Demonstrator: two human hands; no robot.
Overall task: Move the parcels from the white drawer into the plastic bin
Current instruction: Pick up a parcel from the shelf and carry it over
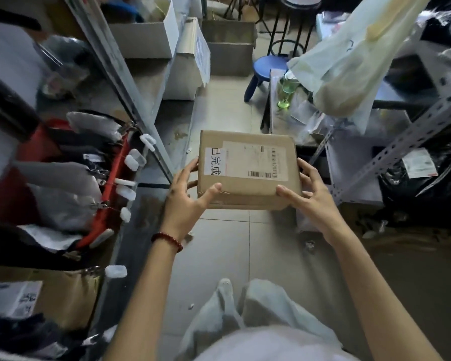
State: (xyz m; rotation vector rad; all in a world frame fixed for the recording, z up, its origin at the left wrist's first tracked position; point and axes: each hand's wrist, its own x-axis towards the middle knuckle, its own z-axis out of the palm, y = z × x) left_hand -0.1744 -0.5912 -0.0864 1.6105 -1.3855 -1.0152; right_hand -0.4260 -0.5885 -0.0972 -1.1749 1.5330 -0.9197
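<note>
The person stands in a narrow aisle holding a flat brown cardboard parcel (pixel 248 168) out in front at about waist height, over the tiled floor (pixel 224 243). It is clear of everything, touching neither the shelves nor the floor.

The left hand (pixel 185 199), a dark red bead bracelet (pixel 167 239) on its wrist, grips the parcel's left edge. The thumb lies flat on top near the front corner and the fingers wrap round the side and underneath. The right hand (pixel 313 196) mirrors it on the right edge, thumb on top and fingers spread along the side wall. A grip at both ends suits a wide, thin box, since it keeps it level and stops it twisting.

The shipping label (pixel 255 160) and the white sticker with printed characters (pixel 213 162) face up. I'd guess that is so they can be read on the way.

To the left, beyond a slanting metal shelf upright (pixel 120 74), is a red-framed rack (pixel 110 186) of bagged garments held by clips. To the right, a pale plastic bag (pixel 349 61) hangs over grey angle-iron shelving (pixel 401 147), with a green bottle (pixel 287 89) below it. A blue stool (pixel 266 69) stands further down the aisle.

I cannot make out a white drawer or a plastic bin from here. The parcel looks to be in mid-carry between the two, and setting it down will mean turning to whichever side the bin is on.
</note>
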